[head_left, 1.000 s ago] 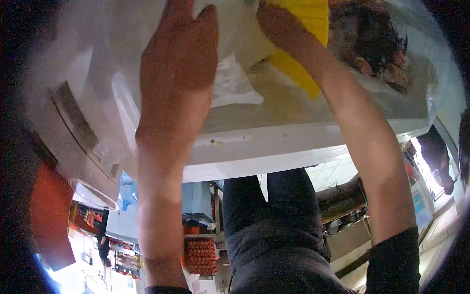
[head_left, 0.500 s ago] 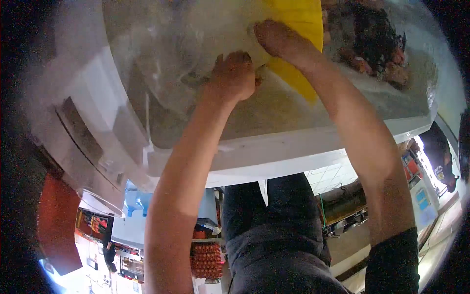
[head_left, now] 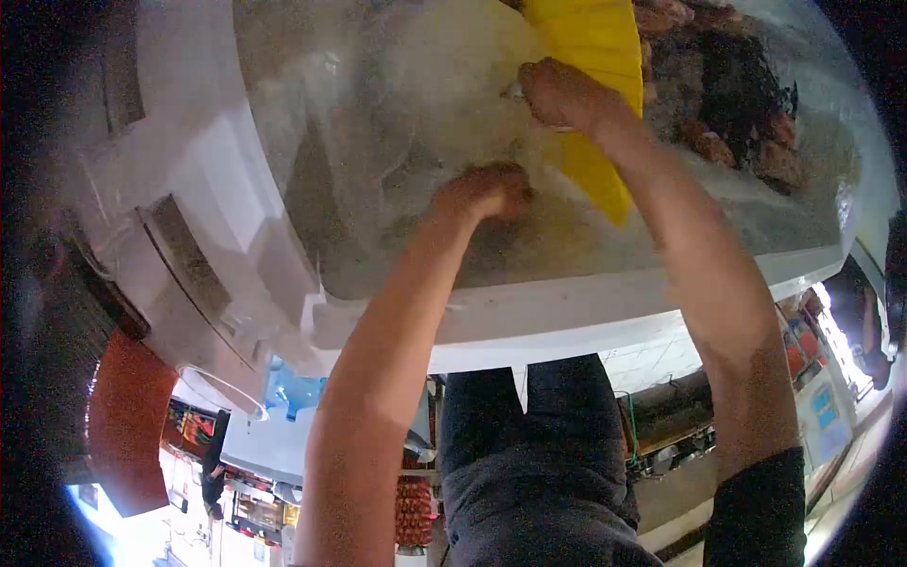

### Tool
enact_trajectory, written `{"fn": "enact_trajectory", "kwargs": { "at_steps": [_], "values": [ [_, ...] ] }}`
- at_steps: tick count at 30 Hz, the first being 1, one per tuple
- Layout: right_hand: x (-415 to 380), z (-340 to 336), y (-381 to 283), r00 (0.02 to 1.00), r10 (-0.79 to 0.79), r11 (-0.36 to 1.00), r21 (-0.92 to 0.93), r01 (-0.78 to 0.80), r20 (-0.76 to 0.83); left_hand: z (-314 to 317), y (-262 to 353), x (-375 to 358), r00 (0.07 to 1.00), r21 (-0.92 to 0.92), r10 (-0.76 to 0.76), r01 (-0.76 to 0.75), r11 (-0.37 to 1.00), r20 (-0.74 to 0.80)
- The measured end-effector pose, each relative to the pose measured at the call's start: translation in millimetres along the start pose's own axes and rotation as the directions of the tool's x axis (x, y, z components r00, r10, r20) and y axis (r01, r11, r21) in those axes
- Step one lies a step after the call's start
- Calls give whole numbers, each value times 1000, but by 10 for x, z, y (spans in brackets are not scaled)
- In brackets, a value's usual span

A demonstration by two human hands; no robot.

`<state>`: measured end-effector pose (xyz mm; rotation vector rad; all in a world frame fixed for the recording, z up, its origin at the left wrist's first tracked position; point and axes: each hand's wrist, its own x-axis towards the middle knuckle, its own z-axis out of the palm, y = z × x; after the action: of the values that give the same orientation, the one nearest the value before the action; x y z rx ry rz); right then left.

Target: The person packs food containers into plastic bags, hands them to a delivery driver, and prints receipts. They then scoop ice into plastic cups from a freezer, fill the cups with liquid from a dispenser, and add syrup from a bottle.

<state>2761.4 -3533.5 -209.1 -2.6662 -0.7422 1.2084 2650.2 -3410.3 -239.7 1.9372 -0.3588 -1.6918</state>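
Just past the table's white front edge, the left hand was a blur; whether its fingers gripped anything could not be told. Farther in, the right hand had its fingers curled together, their hold unclear, against the yellow sheet on the table. The step seemed to be handling that sheet, and the next move to call for steadiness, with dark and pinkish pieces just beside.

We see our right hand over the yellow sheet. Left of that sheet is our blurred left hand; right, reddish pieces.
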Motion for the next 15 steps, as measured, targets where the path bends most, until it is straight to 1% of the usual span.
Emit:
{"fn": "enact_trajectory", "kwargs": {
  "at_steps": [1, 2, 3, 4, 5, 6, 7, 8, 9, 10, 11, 12, 13, 14, 15],
  "values": [
    [58, -85, -6, 998, 3, 999, -38, 0, 64, -28, 149, -94, 993, -48, 99, -96, 994, 68],
    [91, -117, -26, 991, 9, 997, -72, 0, 135, -74, 284, -163, 983, -162, 145, -126, 979, 113],
    [129, -12, -11, 990, 10, 998, -68, 0, 142, -142, 447, -288, 969, -279, 196, -148, 949, 152],
    [155, 98, -14, 995, -9, 998, -67, 15, 96, -49, 517, -269, 969, -280, 195, -147, 949, 153],
    [186, 183, 22, 999, -27, 997, -68, 30, 45, 56, 581, -223, 939, -214, 341, -340, 916, -32],
    [188, 202, 51, 999, -25, 997, -70, 28, 45, 183, 588, -174, 852, -115, 484, -511, 852, -201],
    [174, 206, 56, 995, -39, 996, -79, 47, 93, 344, 531, -136, 851, -116, 485, -512, 851, -200],
    [179, 204, 65, 989, -55, 994, -88, 67, 139, 490, 461, -96, 893, 16, 421, -424, 905, -159],
    [160, 164, 47, 989, -52, 994, -90, 65, 138, 581, 428, -97, 928, 154, 351, -331, 931, -127],
    [130, 121, 18, 983, -31, 995, -86, 47, 182, 522, 451, -238, 972, 137, 225, -214, 967, -69],
    [106, 99, -16, 973, -11, 996, -82, 30, 229, 455, 458, -367, 972, 134, 226, -216, 967, -65],
    [110, 157, 14, 972, -10, 996, -79, 29, 235, 342, 489, -544, 992, 135, 122, -117, 984, -32],
    [144, 237, 82, 970, -54, 992, -95, 79, 235, 298, 475, -658, 1000, 142, 16, -16, 990, -2],
    [187, 307, 153, 967, -99, 985, -112, 128, 234, 342, 404, -715, 1000, 143, 17, -17, 990, -1],
    [219, 343, 189, 967, -100, 986, -110, 129, 233, 395, 331, -774, 988, 182, 121, -101, 978, -99]
  ]
}}
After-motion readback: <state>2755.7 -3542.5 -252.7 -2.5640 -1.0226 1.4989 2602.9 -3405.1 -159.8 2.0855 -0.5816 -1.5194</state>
